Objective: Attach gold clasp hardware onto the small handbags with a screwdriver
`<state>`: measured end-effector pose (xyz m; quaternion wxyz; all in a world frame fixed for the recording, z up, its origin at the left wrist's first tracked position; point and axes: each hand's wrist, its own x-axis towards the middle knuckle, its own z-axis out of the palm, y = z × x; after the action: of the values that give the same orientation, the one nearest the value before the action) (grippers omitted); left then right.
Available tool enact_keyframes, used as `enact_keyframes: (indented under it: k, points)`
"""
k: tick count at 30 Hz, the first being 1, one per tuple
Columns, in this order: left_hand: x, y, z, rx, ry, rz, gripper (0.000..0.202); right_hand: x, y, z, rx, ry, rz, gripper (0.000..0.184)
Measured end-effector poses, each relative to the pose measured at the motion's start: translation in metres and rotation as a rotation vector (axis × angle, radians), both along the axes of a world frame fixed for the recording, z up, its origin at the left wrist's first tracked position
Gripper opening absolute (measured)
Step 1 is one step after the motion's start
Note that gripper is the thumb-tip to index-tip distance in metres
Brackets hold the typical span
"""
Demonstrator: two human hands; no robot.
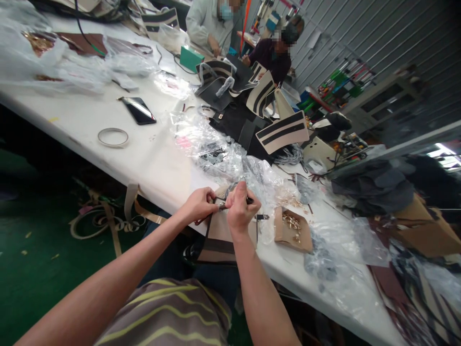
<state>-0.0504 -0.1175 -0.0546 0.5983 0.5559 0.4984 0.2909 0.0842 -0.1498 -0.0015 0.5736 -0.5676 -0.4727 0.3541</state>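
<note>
My left hand [200, 203] is closed, pinching the top edge of a beige panel with a dark stripe [218, 240] that hangs over the near edge of the white table [151, 158]. My right hand [240, 204] is closed around a thin dark tool [249, 200], its tip against a small metal fitting at the panel's top, between both hands. A small brown cardboard tray of gold fittings [292, 229] lies just right of my right hand.
Crumpled clear plastic bags [219, 149] and a pile of striped panels [283, 132] lie beyond my hands. A phone [139, 110] and a tape ring [113, 137] sit to the left. Two people work at the far end. Straps hang off the table edge [131, 204].
</note>
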Motion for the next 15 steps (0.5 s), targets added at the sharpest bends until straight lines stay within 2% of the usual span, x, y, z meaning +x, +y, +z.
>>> enact_keyframes:
  k: [3, 9, 12, 15]
  points:
    - [0.000, 0.004, 0.006, -0.015, 0.044, -0.002, 0.028, 0.002, 0.011, 0.006, 0.068, 0.092, -0.107, 0.066]
    - [-0.001, 0.006, 0.005, 0.005, 0.001, 0.010, 0.030, 0.011, 0.018, 0.023, 0.085, 0.245, -0.022, 0.071]
    - [0.000, 0.004, 0.002, 0.006, 0.003, 0.022, 0.031, 0.009, 0.018, 0.018, 0.012, 0.223, 0.000, 0.071]
    - [0.001, 0.005, 0.000, -0.001, 0.020, 0.008, 0.031, 0.008, 0.036, 0.007, -0.075, 0.214, -0.021, 0.069]
